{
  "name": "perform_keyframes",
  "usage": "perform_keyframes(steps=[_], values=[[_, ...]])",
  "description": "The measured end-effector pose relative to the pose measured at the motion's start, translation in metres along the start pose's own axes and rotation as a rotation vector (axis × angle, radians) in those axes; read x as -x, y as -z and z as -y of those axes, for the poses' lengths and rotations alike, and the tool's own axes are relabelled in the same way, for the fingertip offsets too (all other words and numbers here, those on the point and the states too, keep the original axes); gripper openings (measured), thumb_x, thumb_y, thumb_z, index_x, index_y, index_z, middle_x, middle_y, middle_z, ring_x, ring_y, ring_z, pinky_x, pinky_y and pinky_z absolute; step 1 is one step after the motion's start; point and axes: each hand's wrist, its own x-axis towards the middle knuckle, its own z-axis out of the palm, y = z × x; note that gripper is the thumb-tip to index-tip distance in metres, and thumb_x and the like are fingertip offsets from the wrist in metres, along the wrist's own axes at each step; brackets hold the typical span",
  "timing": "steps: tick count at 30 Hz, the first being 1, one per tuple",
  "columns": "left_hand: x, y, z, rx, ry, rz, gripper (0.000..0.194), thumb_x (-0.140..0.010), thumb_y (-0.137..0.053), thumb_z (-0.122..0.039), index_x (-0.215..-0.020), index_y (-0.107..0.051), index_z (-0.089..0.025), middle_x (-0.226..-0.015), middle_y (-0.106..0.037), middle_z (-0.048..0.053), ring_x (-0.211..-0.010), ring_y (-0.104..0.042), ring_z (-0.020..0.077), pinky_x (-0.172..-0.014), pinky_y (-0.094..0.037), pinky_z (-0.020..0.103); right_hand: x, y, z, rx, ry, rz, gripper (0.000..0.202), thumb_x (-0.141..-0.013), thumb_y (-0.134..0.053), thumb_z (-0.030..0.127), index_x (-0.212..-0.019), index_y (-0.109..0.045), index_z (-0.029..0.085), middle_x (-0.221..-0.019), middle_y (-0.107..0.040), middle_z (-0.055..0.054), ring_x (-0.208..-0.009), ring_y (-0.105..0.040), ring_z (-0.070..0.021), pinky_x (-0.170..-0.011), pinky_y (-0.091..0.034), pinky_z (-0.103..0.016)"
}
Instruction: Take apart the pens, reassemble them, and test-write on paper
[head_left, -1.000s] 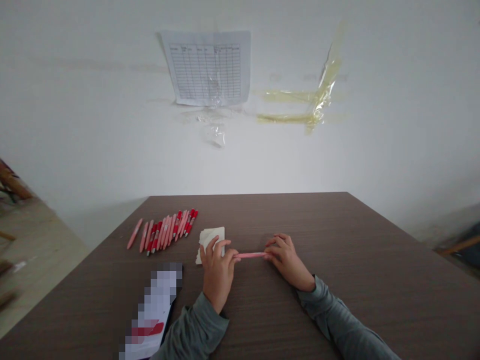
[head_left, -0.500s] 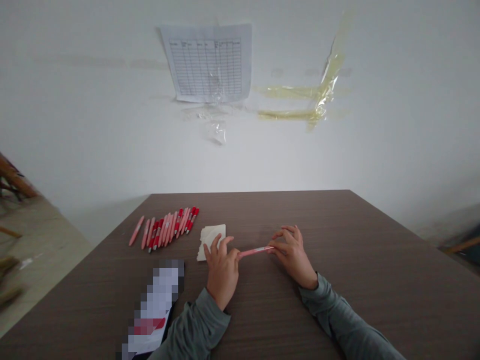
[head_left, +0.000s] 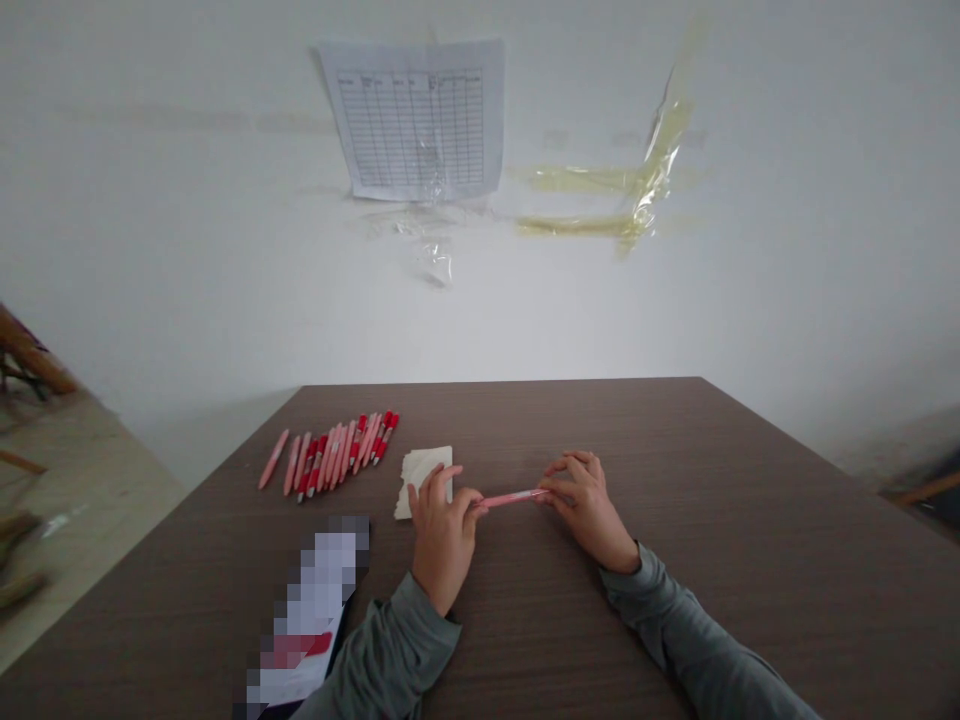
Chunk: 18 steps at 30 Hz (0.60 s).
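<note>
Table (head_left: 750,500): open passage along the right edge from the far right corner, outside the right sleeve (head_left: 690,630). Wall (head_left: 600,320) limits reach at the far edge. Obstructions: pen row (head_left: 337,455) near the far left corner; pale paper pieces (head_left: 426,462) between it and the left hand (head_left: 442,540); pixelated item (head_left: 322,590) toward the left edge. Pink pen (head_left: 510,499), held at both ends, bars the gap to the right hand (head_left: 589,510).
</note>
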Motion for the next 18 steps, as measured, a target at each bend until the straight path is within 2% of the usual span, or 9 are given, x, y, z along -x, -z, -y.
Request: perform_keyframes(steps=[12, 14, 18], values=[[0.0012, 0.0000, -0.0027, -0.035, 0.036, 0.044, 0.030, -0.089, -0.041, -0.026, -0.079, -0.068, -0.021, -0.126, -0.051, 0.011, -0.122, -0.042, 0.0299, -0.100, -0.029, 0.067, -0.0015, 0.0018, 0.0029, -0.012, 0.000, -0.034, 0.011, -0.082, -0.063, 0.034, -0.087, -0.073, 0.033, -0.101, -0.060, -0.005, -0.112, -0.039, -0.0285, -0.096, -0.037, -0.050], [0.0020, -0.0010, -0.0024, -0.040, 0.032, 0.043, 0.029, -0.090, -0.040, -0.028, -0.083, -0.068, -0.021, -0.128, -0.050, 0.011, -0.124, -0.041, 0.0296, -0.100, -0.028, 0.066, -0.0014, 0.0013, 0.0023, -0.009, 0.001, -0.031, 0.011, -0.082, -0.063, 0.034, -0.087, -0.072, 0.033, -0.101, -0.060, -0.006, -0.112, -0.039, -0.0283, -0.096, -0.037, -0.050], [0.0022, -0.0035, 0.0006, -0.042, 0.034, 0.030, 0.026, -0.088, -0.046, -0.035, -0.103, -0.064, -0.025, -0.131, -0.048, 0.012, -0.124, -0.041, 0.0302, -0.100, -0.029, 0.065, -0.0009, -0.0003, 0.0004, -0.015, -0.011, -0.034, 0.010, -0.082, -0.063, 0.033, -0.086, -0.072, 0.032, -0.102, -0.060, -0.005, -0.112, -0.039, -0.0278, -0.097, -0.037, -0.049]])
